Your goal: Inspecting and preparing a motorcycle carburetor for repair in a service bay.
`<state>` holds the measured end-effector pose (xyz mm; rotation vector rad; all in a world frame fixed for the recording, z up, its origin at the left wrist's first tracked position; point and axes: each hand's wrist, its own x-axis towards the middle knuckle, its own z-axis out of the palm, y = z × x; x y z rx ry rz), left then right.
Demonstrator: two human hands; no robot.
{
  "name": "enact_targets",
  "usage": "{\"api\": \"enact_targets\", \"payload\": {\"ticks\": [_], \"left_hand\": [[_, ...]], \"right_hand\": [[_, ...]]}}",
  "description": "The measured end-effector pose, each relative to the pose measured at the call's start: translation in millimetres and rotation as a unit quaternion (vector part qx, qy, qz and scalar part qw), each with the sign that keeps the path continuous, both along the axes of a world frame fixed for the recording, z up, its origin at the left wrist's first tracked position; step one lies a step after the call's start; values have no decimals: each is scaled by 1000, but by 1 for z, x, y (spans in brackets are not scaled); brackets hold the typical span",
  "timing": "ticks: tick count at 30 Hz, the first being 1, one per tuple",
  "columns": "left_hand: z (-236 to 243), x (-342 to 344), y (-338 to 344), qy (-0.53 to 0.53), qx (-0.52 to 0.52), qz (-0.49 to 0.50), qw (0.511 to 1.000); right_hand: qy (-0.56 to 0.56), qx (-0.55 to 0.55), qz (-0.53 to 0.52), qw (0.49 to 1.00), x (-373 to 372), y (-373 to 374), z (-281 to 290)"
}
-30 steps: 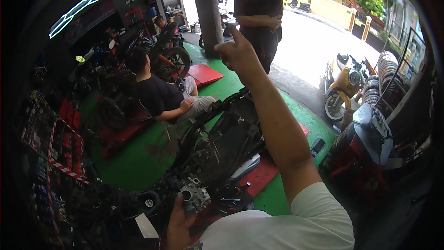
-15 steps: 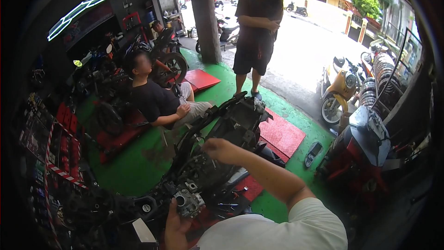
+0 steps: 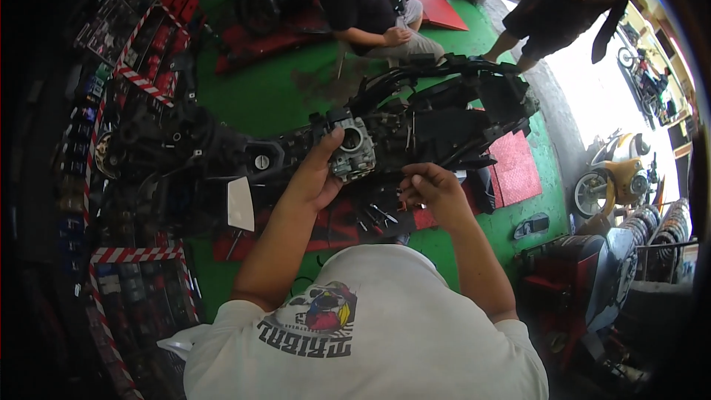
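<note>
A silvery metal throttle body (image 3: 354,155) with a round bore is held in my left hand (image 3: 321,174), fingers wrapped around it, above the stripped black motorcycle frame (image 3: 444,133). My right hand (image 3: 433,189) hangs open just right of the metal part, fingers loosely bent and apart, with nothing visible in them. Loose hand tools (image 3: 381,215) lie beneath my hands on a red platform (image 3: 311,233). A white panel (image 3: 240,204) stands out left of my left forearm.
A seated person (image 3: 355,7) and a standing person (image 3: 555,7) are beyond the bike. Parts racks (image 3: 129,44) with striped edges line the left. At right are a yellow scooter (image 3: 615,178), a red-black scooter (image 3: 578,289), stacked tires (image 3: 666,230) and a sandal (image 3: 529,226) on green floor (image 3: 266,81).
The view has tipped down toward the bike and my torso. My right hand has come down from raised in the air to beside the throttle body, which stays in my left hand.
</note>
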<state>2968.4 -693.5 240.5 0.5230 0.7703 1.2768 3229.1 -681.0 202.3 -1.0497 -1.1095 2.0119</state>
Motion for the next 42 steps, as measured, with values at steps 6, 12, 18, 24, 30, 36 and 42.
{"api": "enact_targets", "payload": {"ticks": [6,12,18,24,30,36,42], "left_hand": [[6,2,-5,39,13,30,999],[20,14,-13,65,38,67,995],[25,19,-13,67,26,76,995],[21,25,-9,51,61,85,993],[26,30,-6,14,59,77,995],[28,33,-6,24,66,85,994],[31,34,-2,12,68,90,994]], "right_hand": [[-31,154,-36,987,-17,-6,31],[9,174,-95,980,-33,-16,62],[-65,448,-114,885,-47,-22,72],[-142,674,-167,706,-70,-18,77],[-209,714,-174,646,-76,-18,75],[-239,708,-180,640,-80,-17,75],[-259,710,-191,627,-83,-14,81]]}}
